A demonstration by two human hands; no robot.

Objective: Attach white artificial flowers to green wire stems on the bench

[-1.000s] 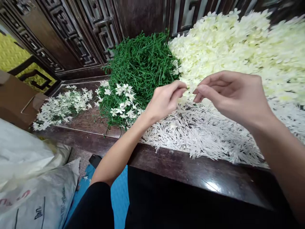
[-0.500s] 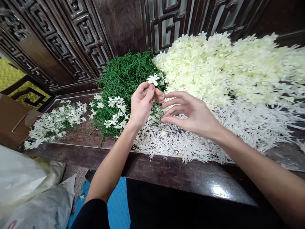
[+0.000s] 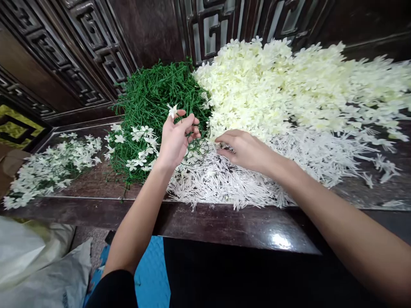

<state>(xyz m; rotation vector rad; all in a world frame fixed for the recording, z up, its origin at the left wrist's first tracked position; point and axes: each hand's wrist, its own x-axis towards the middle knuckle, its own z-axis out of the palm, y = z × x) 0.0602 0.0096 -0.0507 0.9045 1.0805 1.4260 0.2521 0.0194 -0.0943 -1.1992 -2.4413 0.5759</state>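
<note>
My left hand (image 3: 176, 139) is closed on an artificial flower, whose white head (image 3: 172, 111) shows above the fingers. It is over the front right of a heap of green plastic stems (image 3: 157, 90). My right hand (image 3: 248, 150) reaches low over a pile of thin white plastic sprigs (image 3: 218, 184). Its thumb and forefinger are apart, with no object visible between them. Behind that hand spreads a large mound of cream-white petals (image 3: 257, 85). Several white flowers (image 3: 139, 147) lie on the front of the green heap.
More white flowers with green stems (image 3: 54, 167) lie at the bench's left end. The dark wooden bench (image 3: 205, 222) backs onto a carved lattice panel (image 3: 150, 34). Pale sacks (image 3: 41, 261) stand at lower left, beside a blue mat (image 3: 152, 273).
My right hand has drawn away from the left and dropped to the white sprigs. My left hand still has the flower, now tilted further left. The view has shifted right.
</note>
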